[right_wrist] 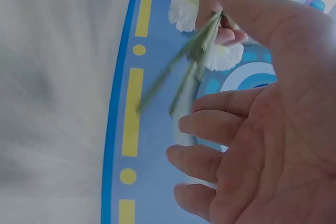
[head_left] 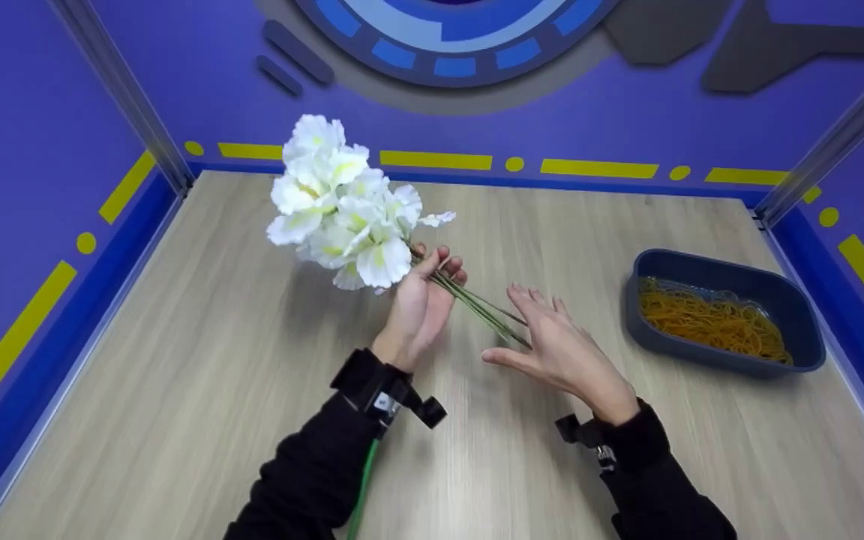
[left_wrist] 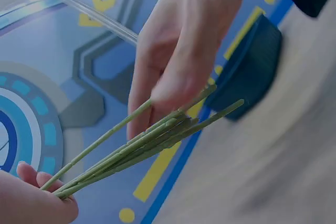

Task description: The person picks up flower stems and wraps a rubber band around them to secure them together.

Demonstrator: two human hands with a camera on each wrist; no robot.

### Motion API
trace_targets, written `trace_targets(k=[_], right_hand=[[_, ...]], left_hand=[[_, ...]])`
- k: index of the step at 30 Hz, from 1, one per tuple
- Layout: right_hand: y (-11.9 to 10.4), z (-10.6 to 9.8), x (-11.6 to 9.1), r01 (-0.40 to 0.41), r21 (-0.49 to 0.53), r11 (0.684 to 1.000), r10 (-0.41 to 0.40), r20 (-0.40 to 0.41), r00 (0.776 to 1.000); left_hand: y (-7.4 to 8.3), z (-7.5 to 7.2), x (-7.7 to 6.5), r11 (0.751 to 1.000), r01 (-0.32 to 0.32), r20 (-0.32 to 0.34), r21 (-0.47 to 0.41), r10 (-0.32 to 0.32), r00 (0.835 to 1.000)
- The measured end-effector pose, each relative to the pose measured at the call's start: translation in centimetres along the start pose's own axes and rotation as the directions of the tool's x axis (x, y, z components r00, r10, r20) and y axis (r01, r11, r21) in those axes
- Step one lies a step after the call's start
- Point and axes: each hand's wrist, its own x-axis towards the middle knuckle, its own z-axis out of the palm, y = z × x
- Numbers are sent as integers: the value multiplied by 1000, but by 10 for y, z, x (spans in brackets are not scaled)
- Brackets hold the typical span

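Observation:
A bunch of white flowers [head_left: 357, 217] with yellow-tinged centres leans to the upper left in the head view. My left hand [head_left: 421, 300] grips its green stems [head_left: 481, 307] just below the blooms. The stem ends point down and to the right, spread slightly apart in the left wrist view. Beside those ends is my right hand [head_left: 563, 352], its thumb and fingers apart and holding nothing. In the right wrist view its palm [right_wrist: 273, 145] faces the camera, fingers loosely bent, with the stems beyond them.
On the right of the wooden table [head_left: 252, 420] stands a dark grey-blue tub [head_left: 724, 364] with many tan rubber bands [head_left: 709, 322] inside. Blue panels with yellow marks enclose the table at the back and both sides. A green cable [head_left: 363, 487] runs by the left sleeve.

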Motion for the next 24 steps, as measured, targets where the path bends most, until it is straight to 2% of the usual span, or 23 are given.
trace_targets(k=[5, 8, 14, 19, 24], right_hand=[[-8, 0, 0, 3, -24, 1000, -3, -16, 1000], [-11, -2, -3, -10, -53, 999, 11, 15, 1000], [-16, -8, -11, 44, -64, 997, -39, 79, 996], [-23, -2, -9, 34, -39, 999, -35, -6, 999], [-28, 6, -4, -48, -44, 998, 44, -101, 994]], left_hand=[[-16, 4, -16, 996, -41, -37, -81, 38, 999], [-22, 4, -23, 993, -65, -62, -97, 60, 996], [-24, 3, -29, 986, -100, -56, -135, 93, 994], [-27, 6, -33, 985, -130, -27, -114, 128, 991], [-31, 9, -39, 987, -116, -26, -107, 114, 993]])
